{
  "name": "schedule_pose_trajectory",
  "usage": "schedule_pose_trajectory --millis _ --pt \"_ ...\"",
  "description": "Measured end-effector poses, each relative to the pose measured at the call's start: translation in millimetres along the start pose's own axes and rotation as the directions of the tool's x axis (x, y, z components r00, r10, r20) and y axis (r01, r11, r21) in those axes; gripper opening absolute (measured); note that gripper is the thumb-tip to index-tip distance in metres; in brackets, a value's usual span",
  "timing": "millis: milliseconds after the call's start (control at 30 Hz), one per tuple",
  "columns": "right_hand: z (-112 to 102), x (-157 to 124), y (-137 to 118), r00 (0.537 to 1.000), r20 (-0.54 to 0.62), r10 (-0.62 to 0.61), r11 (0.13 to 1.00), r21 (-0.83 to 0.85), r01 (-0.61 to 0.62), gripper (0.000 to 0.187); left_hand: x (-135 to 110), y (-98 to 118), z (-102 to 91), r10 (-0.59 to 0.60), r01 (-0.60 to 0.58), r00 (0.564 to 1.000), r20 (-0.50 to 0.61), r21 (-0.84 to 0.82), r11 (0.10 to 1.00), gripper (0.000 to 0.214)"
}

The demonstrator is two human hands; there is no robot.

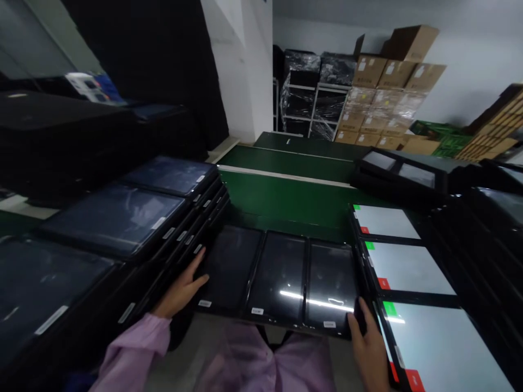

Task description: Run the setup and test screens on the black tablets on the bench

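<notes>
Directly before me lies a black tray [244, 317] holding three dark screen panels [278, 275] side by side, each with a small white label at its near edge. My left hand [183, 286] grips the tray's left edge, thumb toward the top and fingers along the side. At the right edge, my right hand [366, 337] has its thumb on the near corner and fingers down the side. Parts of both hands' fingers are hidden by the tray's edges. Light streaks reflect across the middle and right panels.
To the left, stacked black trays [180, 239] hold dark panels. On the right, more trays carry pale panels [412, 267] with green and red tabs. A green surface [281, 198] stretches ahead, with black frames [400, 171] at its right. Cardboard boxes [371, 111] stand by the far wall.
</notes>
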State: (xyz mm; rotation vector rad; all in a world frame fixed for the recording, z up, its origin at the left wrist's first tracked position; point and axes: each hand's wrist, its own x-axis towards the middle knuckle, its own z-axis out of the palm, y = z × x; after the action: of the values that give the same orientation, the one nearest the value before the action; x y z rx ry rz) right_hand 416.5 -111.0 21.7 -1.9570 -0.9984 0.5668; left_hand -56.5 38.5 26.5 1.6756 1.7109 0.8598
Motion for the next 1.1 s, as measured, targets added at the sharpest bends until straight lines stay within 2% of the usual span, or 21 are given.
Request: schedule_pose_trajectory --millis 100,167,233,300,400,467,600,733,867,1100 --pt "8 20 -3 0.984 0.037 -0.175 0.966 -0.187 0.179 0.09 9 28 18.1 0.174 -0.179 0.984 0.046 0.112 0.977 0.078" --pt "15 44 -14 0.972 0.085 -0.218 0.938 -0.258 0.232 0.091 26 56 37.9 0.314 -0.329 0.943 0.112 0.15 0.932 0.068" --pt "25 73 -29 0.971 0.12 -0.208 0.929 -0.286 0.235 0.095 52 84 59.3 0.401 -0.444 0.889 0.221 0.206 0.872 0.062" --pt "36 101 -43 0.974 0.111 -0.198 0.934 -0.281 0.221 0.096 80 105 77.0 0.38 -0.462 0.877 0.296 0.298 0.835 0.059" --pt "47 127 -56 0.978 0.045 -0.203 0.944 -0.256 0.208 0.089 111 119 90.5 0.345 -0.453 0.878 0.331 0.349 0.82 0.051" --pt "51 131 -58 0.978 0.001 -0.209 0.947 -0.249 0.202 0.084 120 121 91.8 0.345 -0.454 0.879 0.33 0.357 0.816 0.044" --pt "52 125 -54 0.975 -0.057 -0.213 0.951 -0.24 0.194 0.08 123 118 87.4 0.325 -0.427 0.896 0.303 0.388 0.817 0.036" --pt "51 121 -53 0.974 -0.077 -0.212 0.953 -0.238 0.189 0.076 122 117 85.3 0.308 -0.41 0.905 0.293 0.409 0.816 0.032" --pt "52 121 -54 0.971 -0.091 -0.22 0.952 -0.237 0.194 0.072 123 106 89.2 0.319 -0.386 0.921 0.223 0.417 0.823 0.03" --pt "50 120 -53 0.971 -0.075 -0.227 0.949 -0.243 0.203 0.067 127 89 98.4 0.428 -0.466 0.884 0.187 0.273 0.842 0.03"
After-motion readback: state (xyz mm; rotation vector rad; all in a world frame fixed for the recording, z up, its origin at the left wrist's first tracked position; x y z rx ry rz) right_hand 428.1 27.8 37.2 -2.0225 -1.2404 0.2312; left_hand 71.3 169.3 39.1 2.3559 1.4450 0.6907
